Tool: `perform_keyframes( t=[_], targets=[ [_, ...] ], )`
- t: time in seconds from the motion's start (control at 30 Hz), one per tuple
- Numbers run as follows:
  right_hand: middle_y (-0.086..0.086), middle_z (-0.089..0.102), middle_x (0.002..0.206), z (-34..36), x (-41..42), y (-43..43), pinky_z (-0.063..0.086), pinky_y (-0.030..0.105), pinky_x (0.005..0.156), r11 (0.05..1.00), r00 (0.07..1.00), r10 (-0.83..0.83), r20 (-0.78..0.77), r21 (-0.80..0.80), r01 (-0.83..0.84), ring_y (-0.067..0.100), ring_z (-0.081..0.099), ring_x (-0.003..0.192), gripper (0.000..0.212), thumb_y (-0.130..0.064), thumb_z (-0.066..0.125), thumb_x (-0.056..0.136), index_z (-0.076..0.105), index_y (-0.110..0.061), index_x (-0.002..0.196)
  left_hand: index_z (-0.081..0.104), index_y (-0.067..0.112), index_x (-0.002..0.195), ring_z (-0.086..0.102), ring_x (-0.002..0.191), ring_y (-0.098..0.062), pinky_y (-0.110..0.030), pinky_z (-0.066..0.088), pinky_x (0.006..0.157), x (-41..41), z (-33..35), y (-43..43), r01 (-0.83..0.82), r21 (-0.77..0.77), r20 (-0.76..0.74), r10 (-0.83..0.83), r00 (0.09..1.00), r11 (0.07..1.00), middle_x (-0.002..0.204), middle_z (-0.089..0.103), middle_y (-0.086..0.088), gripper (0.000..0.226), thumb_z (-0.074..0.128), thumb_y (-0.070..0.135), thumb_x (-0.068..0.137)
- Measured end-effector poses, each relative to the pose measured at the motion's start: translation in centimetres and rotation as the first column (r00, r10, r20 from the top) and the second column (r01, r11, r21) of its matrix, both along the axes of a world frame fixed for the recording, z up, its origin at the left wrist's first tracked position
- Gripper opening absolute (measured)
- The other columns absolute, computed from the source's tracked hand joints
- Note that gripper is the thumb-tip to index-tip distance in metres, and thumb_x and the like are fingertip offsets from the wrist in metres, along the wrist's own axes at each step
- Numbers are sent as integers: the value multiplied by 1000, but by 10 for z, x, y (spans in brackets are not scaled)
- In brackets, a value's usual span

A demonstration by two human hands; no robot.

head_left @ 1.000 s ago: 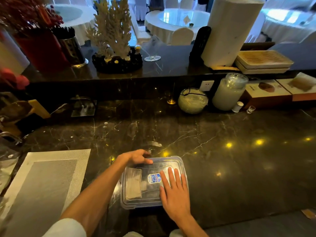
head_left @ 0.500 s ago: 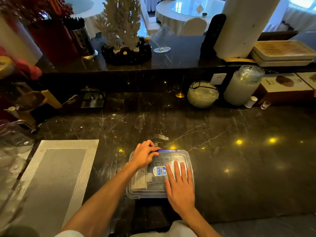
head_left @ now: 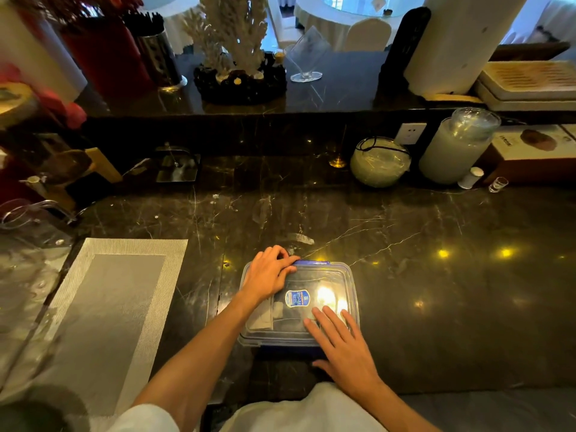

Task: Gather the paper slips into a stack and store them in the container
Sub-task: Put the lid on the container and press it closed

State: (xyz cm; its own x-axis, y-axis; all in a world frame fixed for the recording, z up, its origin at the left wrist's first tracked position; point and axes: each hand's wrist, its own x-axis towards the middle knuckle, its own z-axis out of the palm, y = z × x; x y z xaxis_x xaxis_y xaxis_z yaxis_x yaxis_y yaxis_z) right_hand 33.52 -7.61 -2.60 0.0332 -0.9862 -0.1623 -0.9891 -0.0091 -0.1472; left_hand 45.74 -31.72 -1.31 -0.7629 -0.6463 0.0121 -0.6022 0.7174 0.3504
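A clear plastic container point(head_left: 349, 282) with a lid and blue clips sits on the dark marble counter close to me. A blue sticker point(head_left: 296, 298) marks the lid. Through the lid I see the pale paper slips point(head_left: 263, 319) lying at the left side inside. My left hand point(head_left: 269, 272) rests on the lid's far left corner, fingers curled against the far blue clip point(head_left: 313, 262). My right hand point(head_left: 346, 344) lies flat on the lid's near right part, fingers spread, thumb over the near edge.
A grey woven placemat point(head_left: 103, 313) lies to the left. At the back of the counter stand a round glass bowl point(head_left: 378, 162), a tall frosted jar point(head_left: 456, 148), a small shot glass point(head_left: 497, 184) and boxes point(head_left: 536, 151). A raised ledge point(head_left: 343, 98) carries a coral ornament and a glass.
My left hand moved from the lid's left edge onto its far left corner by the blue clip. My right hand slid toward the near edge. The camera tilted lower.
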Motion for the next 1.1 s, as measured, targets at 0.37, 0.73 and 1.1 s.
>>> perform_keyframes(
  t=[0.37, 0.73, 1.1],
  targets=[
    [4, 26, 162, -1, -5, 2, 23, 54, 120, 998, 998, 55, -14, 8, -55, 26, 22, 149, 103, -36, 80, 73, 18, -24, 155, 60, 30, 132, 52, 103, -19, -33, 41, 86, -1, -2, 0, -7, -8, -33, 7, 999, 1000, 115, 58, 1, 38, 48, 40, 98],
    [-7, 23, 162, 3, -15, 6, 11, 40, 120, 993, 972, 47, 231, -117, -20, 14, 15, 151, 64, -33, 54, 95, 27, -32, 153, 62, 30, 129, 53, 101, -17, -33, 43, 85, -1, -6, 0, -33, 0, -68, 33, 997, 999, 113, 59, 2, 36, 48, 40, 97],
    [-10, 32, 157, 7, -15, 3, 17, 39, 122, 987, 937, 12, 350, -153, 44, 8, 21, 149, 59, -26, 61, 93, 39, -36, 147, 59, 31, 131, 54, 103, -17, -33, 40, 90, 0, -4, -1, -9, -33, -59, 7, 998, 999, 114, 59, 3, 38, 47, 41, 97]
  ],
)
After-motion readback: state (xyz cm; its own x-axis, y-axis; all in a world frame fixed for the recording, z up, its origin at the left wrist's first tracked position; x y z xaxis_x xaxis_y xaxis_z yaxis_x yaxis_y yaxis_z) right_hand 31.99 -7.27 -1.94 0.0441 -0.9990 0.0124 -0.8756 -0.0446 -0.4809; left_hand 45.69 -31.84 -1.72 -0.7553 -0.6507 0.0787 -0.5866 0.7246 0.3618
